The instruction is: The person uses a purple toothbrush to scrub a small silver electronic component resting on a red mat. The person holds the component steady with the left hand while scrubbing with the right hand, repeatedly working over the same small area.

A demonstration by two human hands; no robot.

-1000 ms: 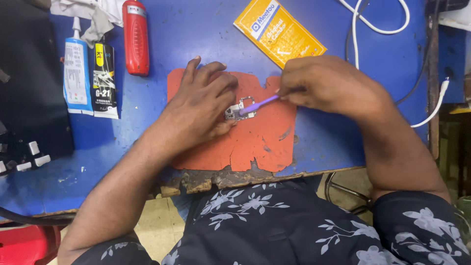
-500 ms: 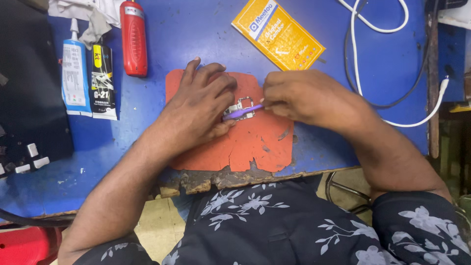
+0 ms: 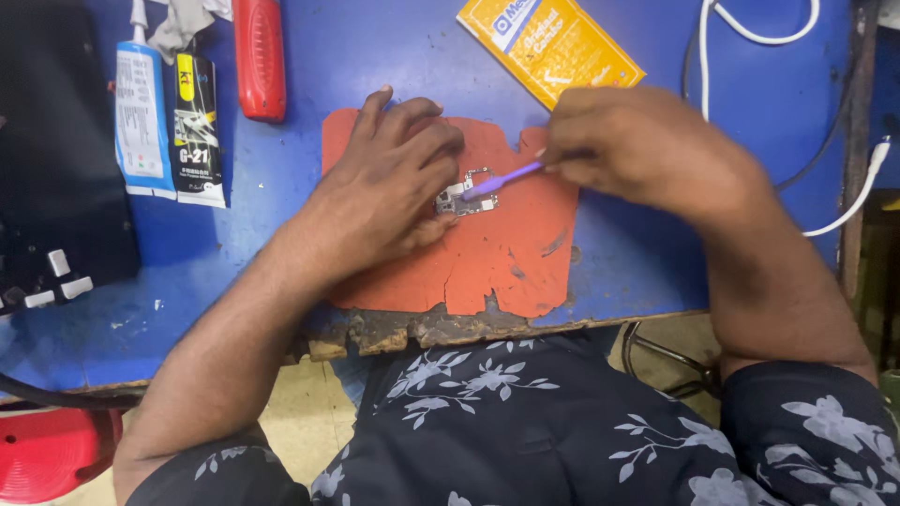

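Observation:
A small circuit board (image 3: 466,198) lies on a torn orange mat (image 3: 497,253) on the blue table (image 3: 375,56). My left hand (image 3: 389,187) presses down on the board's left side, fingers spread over the mat. My right hand (image 3: 637,150) grips a thin purple tool (image 3: 506,178), and the tool's tip rests on the board.
Two glue tubes (image 3: 169,117) and a red tool handle (image 3: 260,56) lie at the upper left. A yellow packet (image 3: 548,47) sits above the mat. White cable (image 3: 750,28) runs along the right. A black device (image 3: 47,187) is at the left edge. The table's front edge is chipped.
My right hand has pulled back to the right again after moving in close to the board, with the purple tool still on the board. My left hand has stayed put.

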